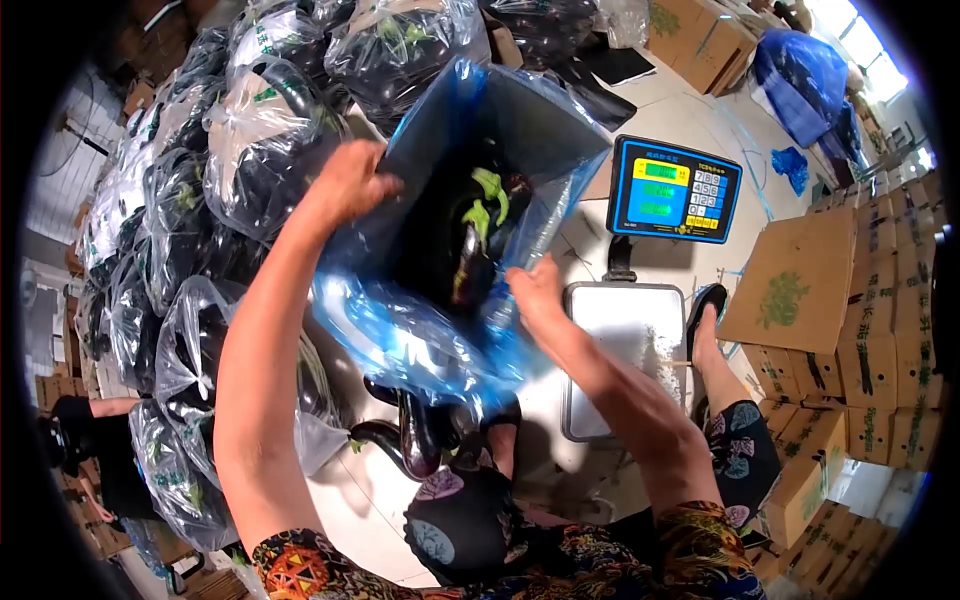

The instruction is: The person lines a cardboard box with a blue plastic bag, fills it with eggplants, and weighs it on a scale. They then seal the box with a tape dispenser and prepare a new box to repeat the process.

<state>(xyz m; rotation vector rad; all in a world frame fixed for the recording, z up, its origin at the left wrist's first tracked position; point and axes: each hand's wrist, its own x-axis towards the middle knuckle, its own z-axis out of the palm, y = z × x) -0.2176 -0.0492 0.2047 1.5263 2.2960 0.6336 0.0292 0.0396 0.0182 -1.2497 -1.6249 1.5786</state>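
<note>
A box lined with blue plastic film point(420, 335) is between my hands, its open top facing me. Several dark eggplants point(470, 250) with green stems lie inside it. My left hand point(352, 182) is at the box's left rim, its fingers bent and partly blurred; what they grip is hard to make out. At the right edge my right hand point(537, 290) is closed on the blue film. More eggplants point(418, 435) lie below the box, near my legs.
Clear bags of eggplants point(265, 150) are piled at the left. A scale platform point(622, 340) and its display point(675, 190) stand at the right, before stacked cartons point(885, 330). Blue plastic point(800, 85) lies at upper right. Another person point(105, 450) is at far left.
</note>
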